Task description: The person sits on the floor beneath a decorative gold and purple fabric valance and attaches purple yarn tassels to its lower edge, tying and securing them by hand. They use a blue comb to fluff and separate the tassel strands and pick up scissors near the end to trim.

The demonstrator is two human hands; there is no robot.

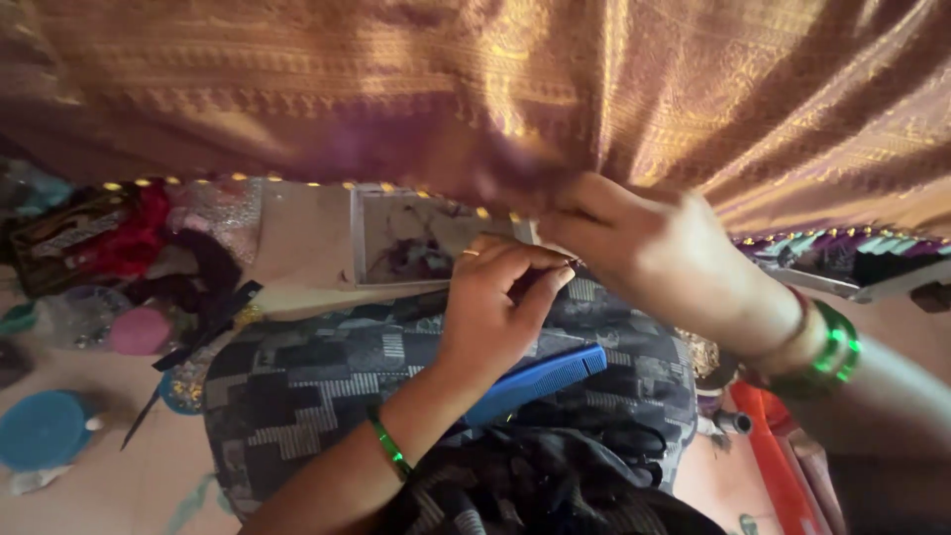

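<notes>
Two hands worked at the edge of a shiny gold and purple cloth (475, 89).

From the head camera, the left hand (495, 307) had its fingers (525, 260) pinched shut on something too small to see, just under the cloth's beaded edge. The right hand (654, 248) gripped that edge, with its fingertips touching the left ones. A blue comb (540, 381) lay just below the left hand on a grey patterned cloth (317, 376). Green bangles (832, 352) were on the right wrist.
</notes>
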